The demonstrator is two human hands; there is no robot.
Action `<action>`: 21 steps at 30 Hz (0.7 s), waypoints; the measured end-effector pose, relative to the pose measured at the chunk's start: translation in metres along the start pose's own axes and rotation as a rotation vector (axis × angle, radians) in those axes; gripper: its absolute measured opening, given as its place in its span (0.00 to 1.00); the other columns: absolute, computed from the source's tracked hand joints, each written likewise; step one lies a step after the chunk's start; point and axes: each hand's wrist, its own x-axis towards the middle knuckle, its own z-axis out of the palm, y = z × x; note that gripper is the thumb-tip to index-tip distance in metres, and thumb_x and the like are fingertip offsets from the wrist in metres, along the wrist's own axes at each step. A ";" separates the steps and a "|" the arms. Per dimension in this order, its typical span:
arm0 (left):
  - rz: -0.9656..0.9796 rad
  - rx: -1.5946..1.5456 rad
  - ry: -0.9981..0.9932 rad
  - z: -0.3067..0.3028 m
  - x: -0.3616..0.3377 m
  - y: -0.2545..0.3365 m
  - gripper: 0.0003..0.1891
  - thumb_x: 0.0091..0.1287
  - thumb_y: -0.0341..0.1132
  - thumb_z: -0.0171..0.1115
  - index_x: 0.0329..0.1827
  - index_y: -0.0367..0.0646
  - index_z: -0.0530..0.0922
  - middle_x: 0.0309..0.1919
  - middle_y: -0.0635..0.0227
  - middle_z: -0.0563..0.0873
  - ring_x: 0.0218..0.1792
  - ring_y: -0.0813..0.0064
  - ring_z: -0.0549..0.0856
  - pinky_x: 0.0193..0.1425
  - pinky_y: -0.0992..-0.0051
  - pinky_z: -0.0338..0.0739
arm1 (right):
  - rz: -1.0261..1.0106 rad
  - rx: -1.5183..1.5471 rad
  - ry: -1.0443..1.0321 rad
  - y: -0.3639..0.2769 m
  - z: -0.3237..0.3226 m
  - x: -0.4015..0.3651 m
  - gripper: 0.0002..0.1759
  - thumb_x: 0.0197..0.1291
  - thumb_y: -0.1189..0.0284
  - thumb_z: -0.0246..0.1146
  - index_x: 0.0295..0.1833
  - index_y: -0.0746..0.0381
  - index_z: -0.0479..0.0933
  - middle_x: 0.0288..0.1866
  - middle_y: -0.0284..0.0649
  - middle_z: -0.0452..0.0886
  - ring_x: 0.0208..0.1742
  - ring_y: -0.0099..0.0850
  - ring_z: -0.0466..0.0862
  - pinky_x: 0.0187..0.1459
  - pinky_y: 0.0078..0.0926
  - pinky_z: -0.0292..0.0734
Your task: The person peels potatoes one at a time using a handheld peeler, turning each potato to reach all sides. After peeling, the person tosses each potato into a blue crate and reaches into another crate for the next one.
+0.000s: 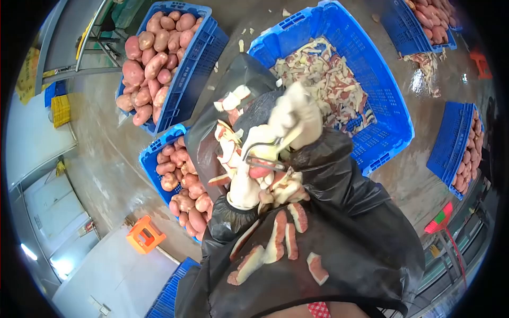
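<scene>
My left hand [244, 190], in a white glove, is closed around a partly peeled potato [259, 171]. Some red skin shows on it, but fingers and scraps hide much of the rest. My right hand [303, 119], gloved too and blurred by motion, grips a peeler [260, 157] with a bent metal frame. The peeler's head is over the potato. Peel strips [229, 151] cling around my left hand and sleeve. Thick peel pieces [275, 237] lie on the black apron [350, 233] across my lap.
A blue crate [389, 114] holding peelings stands ahead. Potato-filled crates stand left, a tall one [204, 58] and a nearer one [148, 153]. More potato crates [450, 140] are at right. An orange stool [145, 234] sits left, a red broom [440, 220] right, on wet floor.
</scene>
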 end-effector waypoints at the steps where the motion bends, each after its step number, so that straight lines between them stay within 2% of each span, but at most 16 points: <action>1: -0.067 -0.094 -0.030 0.001 0.001 0.006 0.30 0.67 0.58 0.48 0.56 0.38 0.70 0.34 0.63 0.82 0.27 0.80 0.78 0.26 0.83 0.70 | 0.200 0.309 -0.112 -0.004 0.003 0.001 0.19 0.67 0.57 0.51 0.24 0.54 0.65 0.16 0.32 0.66 0.19 0.30 0.71 0.25 0.31 0.69; 2: 0.039 0.020 0.087 0.009 -0.001 0.009 0.27 0.67 0.52 0.52 0.57 0.38 0.70 0.38 0.61 0.82 0.32 0.78 0.80 0.33 0.81 0.73 | 0.387 0.619 -0.236 -0.006 0.007 0.010 0.20 0.67 0.58 0.51 0.24 0.56 0.66 0.15 0.32 0.66 0.20 0.31 0.73 0.29 0.34 0.73; 3: 0.150 0.126 0.207 0.030 -0.004 0.020 0.25 0.66 0.47 0.56 0.58 0.37 0.69 0.41 0.60 0.82 0.37 0.76 0.81 0.39 0.79 0.76 | 0.287 0.530 -0.063 0.017 -0.006 0.041 0.20 0.66 0.55 0.52 0.24 0.55 0.66 0.15 0.31 0.62 0.20 0.28 0.70 0.28 0.35 0.71; 5: 0.474 0.793 0.123 0.014 -0.001 0.023 0.25 0.60 0.35 0.61 0.59 0.36 0.69 0.43 0.61 0.81 0.44 0.69 0.81 0.45 0.73 0.78 | 0.334 0.789 -0.222 -0.020 -0.013 0.031 0.21 0.65 0.53 0.53 0.24 0.53 0.66 0.14 0.30 0.60 0.17 0.27 0.65 0.26 0.34 0.69; 6: 0.599 1.130 0.177 0.018 0.000 0.026 0.24 0.55 0.35 0.65 0.54 0.35 0.72 0.45 0.59 0.81 0.45 0.64 0.81 0.52 0.69 0.75 | 0.550 1.123 -0.419 -0.021 -0.011 0.013 0.23 0.65 0.51 0.52 0.22 0.53 0.65 0.14 0.31 0.61 0.17 0.28 0.68 0.25 0.33 0.67; 7: 0.392 1.166 0.302 0.030 -0.004 0.026 0.25 0.50 0.36 0.68 0.51 0.35 0.75 0.44 0.56 0.81 0.45 0.61 0.81 0.51 0.68 0.74 | 0.563 1.088 -0.613 -0.010 -0.002 -0.001 0.23 0.65 0.51 0.52 0.22 0.54 0.65 0.14 0.32 0.62 0.19 0.30 0.70 0.24 0.33 0.67; 10: 0.605 1.263 0.300 0.027 0.000 0.011 0.27 0.47 0.37 0.69 0.50 0.36 0.75 0.43 0.55 0.80 0.45 0.58 0.80 0.49 0.66 0.74 | 0.357 0.518 -0.002 0.005 -0.008 0.030 0.24 0.67 0.53 0.49 0.23 0.56 0.65 0.14 0.35 0.67 0.17 0.31 0.72 0.19 0.31 0.67; 11: 0.641 1.283 0.210 0.024 -0.003 0.010 0.26 0.48 0.34 0.68 0.51 0.35 0.74 0.44 0.55 0.80 0.45 0.60 0.80 0.51 0.67 0.73 | 0.412 0.892 0.012 0.009 -0.024 0.046 0.24 0.68 0.53 0.47 0.23 0.57 0.65 0.14 0.37 0.67 0.16 0.31 0.72 0.17 0.31 0.68; 13: 0.675 1.298 0.125 0.031 0.001 0.011 0.26 0.49 0.32 0.67 0.53 0.35 0.73 0.45 0.55 0.80 0.45 0.63 0.80 0.53 0.69 0.73 | 0.204 0.466 -0.153 -0.015 -0.022 0.005 0.24 0.68 0.53 0.49 0.24 0.58 0.65 0.14 0.35 0.65 0.15 0.30 0.71 0.18 0.31 0.69; 14: 0.790 1.348 0.127 0.041 -0.004 0.012 0.26 0.49 0.31 0.66 0.53 0.35 0.72 0.45 0.55 0.80 0.45 0.63 0.80 0.53 0.68 0.73 | 0.333 0.730 -0.375 -0.007 -0.011 -0.013 0.23 0.68 0.53 0.49 0.24 0.58 0.66 0.15 0.33 0.66 0.15 0.29 0.71 0.20 0.31 0.70; 15: 0.917 1.396 0.124 0.047 -0.005 0.014 0.26 0.49 0.31 0.66 0.53 0.35 0.72 0.44 0.56 0.80 0.45 0.63 0.79 0.53 0.67 0.72 | 0.493 0.564 -0.196 -0.007 -0.002 -0.021 0.23 0.67 0.53 0.50 0.24 0.58 0.65 0.15 0.33 0.65 0.15 0.30 0.70 0.20 0.33 0.70; 16: 0.628 1.128 0.187 0.034 0.004 0.007 0.25 0.48 0.30 0.65 0.52 0.35 0.73 0.42 0.57 0.80 0.44 0.64 0.79 0.53 0.67 0.73 | 0.429 0.630 -0.116 0.006 -0.009 -0.005 0.23 0.67 0.53 0.50 0.25 0.58 0.66 0.15 0.33 0.66 0.15 0.31 0.70 0.19 0.33 0.70; 18: 0.812 1.325 0.135 0.025 0.001 0.005 0.25 0.48 0.30 0.65 0.51 0.35 0.73 0.42 0.58 0.80 0.44 0.65 0.80 0.51 0.67 0.73 | 0.442 0.877 0.034 0.007 -0.027 0.029 0.24 0.67 0.53 0.51 0.25 0.59 0.67 0.15 0.35 0.66 0.14 0.34 0.70 0.17 0.34 0.68; 19: 0.990 1.521 0.073 0.032 0.002 0.013 0.25 0.47 0.30 0.65 0.51 0.35 0.73 0.42 0.58 0.80 0.43 0.66 0.80 0.50 0.67 0.74 | 0.333 0.995 -0.532 0.016 -0.039 0.023 0.23 0.65 0.52 0.53 0.28 0.60 0.70 0.17 0.38 0.71 0.18 0.36 0.75 0.19 0.34 0.71; 20: 0.562 1.042 0.037 0.044 -0.002 0.019 0.25 0.48 0.30 0.65 0.52 0.36 0.72 0.45 0.57 0.80 0.44 0.66 0.80 0.50 0.68 0.75 | 0.335 1.183 -1.076 0.046 -0.037 0.029 0.28 0.60 0.42 0.49 0.47 0.58 0.67 0.29 0.43 0.77 0.30 0.37 0.77 0.35 0.38 0.69; 21: 0.523 0.930 0.020 0.017 0.002 0.000 0.26 0.56 0.34 0.64 0.58 0.40 0.71 0.49 0.59 0.79 0.52 0.64 0.77 0.60 0.68 0.69 | 0.323 1.334 -1.625 0.098 -0.018 0.039 0.44 0.56 0.33 0.45 0.66 0.56 0.64 0.42 0.47 0.82 0.42 0.39 0.79 0.51 0.41 0.66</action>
